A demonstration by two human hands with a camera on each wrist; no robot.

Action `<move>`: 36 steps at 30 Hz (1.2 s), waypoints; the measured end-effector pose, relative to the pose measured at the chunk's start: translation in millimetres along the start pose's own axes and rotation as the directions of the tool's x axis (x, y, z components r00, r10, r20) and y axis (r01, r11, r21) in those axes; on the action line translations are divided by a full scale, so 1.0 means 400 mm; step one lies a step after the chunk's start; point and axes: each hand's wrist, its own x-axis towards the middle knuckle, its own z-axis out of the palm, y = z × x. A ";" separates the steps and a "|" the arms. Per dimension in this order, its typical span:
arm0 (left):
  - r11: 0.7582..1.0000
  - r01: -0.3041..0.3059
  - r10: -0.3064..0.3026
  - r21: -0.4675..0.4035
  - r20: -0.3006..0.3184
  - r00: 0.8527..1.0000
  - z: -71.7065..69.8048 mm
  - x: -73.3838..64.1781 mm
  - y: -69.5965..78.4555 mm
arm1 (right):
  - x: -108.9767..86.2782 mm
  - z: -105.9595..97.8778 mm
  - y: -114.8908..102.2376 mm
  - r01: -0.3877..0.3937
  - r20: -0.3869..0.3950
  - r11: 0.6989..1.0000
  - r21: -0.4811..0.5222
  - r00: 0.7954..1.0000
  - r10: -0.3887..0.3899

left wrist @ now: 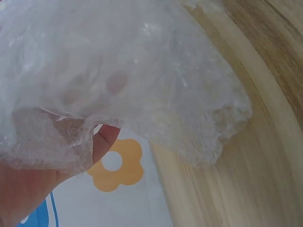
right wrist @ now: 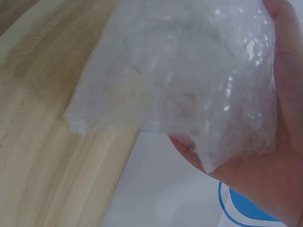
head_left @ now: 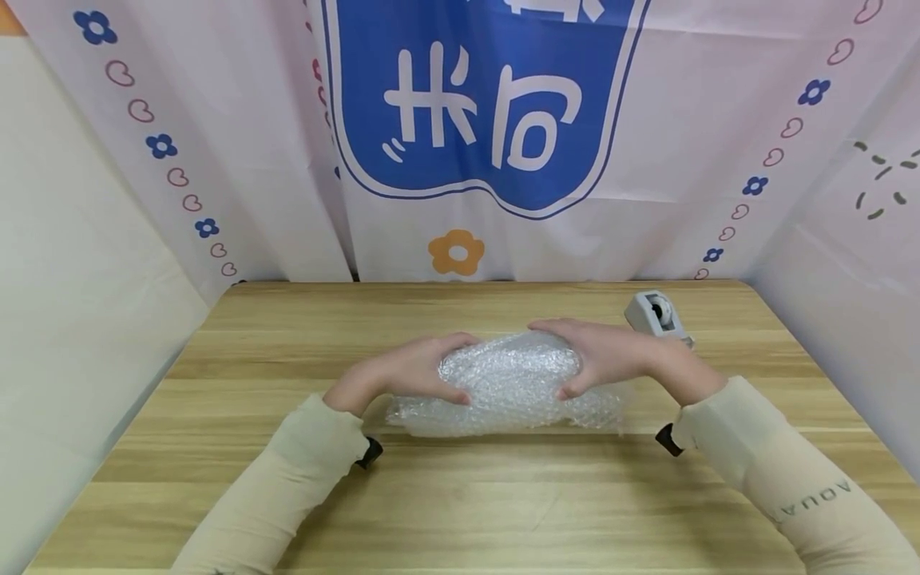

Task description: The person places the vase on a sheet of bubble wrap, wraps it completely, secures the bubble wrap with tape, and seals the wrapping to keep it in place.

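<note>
A bundle of clear bubble wrap is held between both hands over the middle of the table. My left hand grips its left end, thumb on the near side and fingers over the far side. The right hand grips the other end in the same way. In the left wrist view the bubble wrap covers most of the left hand, with fingers showing dimly through it. Loose plastic edges of the wrap hang past the right hand in the right wrist view.
A grey tape dispenser stands behind the right forearm on the wooden table. At the table's back edge hangs a white cloth with a blue printed emblem and flowers. Pale walls border both sides.
</note>
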 end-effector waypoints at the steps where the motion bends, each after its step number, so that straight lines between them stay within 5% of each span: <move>1: 1.000 0.000 0.000 -0.004 0.000 1.000 0.000 0.001 0.000 | -0.003 0.002 0.000 0.001 -0.013 1.000 -0.005 1.000 -0.001; 9: 0.999 0.030 -0.031 -0.029 -0.009 0.999 -0.002 0.002 -0.002 | -0.026 0.019 -0.011 -0.009 -0.135 0.984 -0.175 0.991 -0.015; 17: 0.996 0.061 -0.061 -0.072 0.002 0.998 -0.010 0.008 -0.010 | -0.042 0.052 -0.031 0.044 -0.238 0.889 -0.456 0.956 -0.169; 25: 0.993 0.070 -0.070 -0.096 0.004 0.998 -0.012 0.014 -0.022 | -0.042 0.080 -0.029 0.116 -0.230 0.858 -0.501 0.938 -0.261; 36: 0.996 0.028 -0.033 -0.088 -0.059 0.998 -0.007 0.014 -0.025 | -0.032 0.079 -0.015 0.135 -0.256 0.865 -0.484 0.923 -0.288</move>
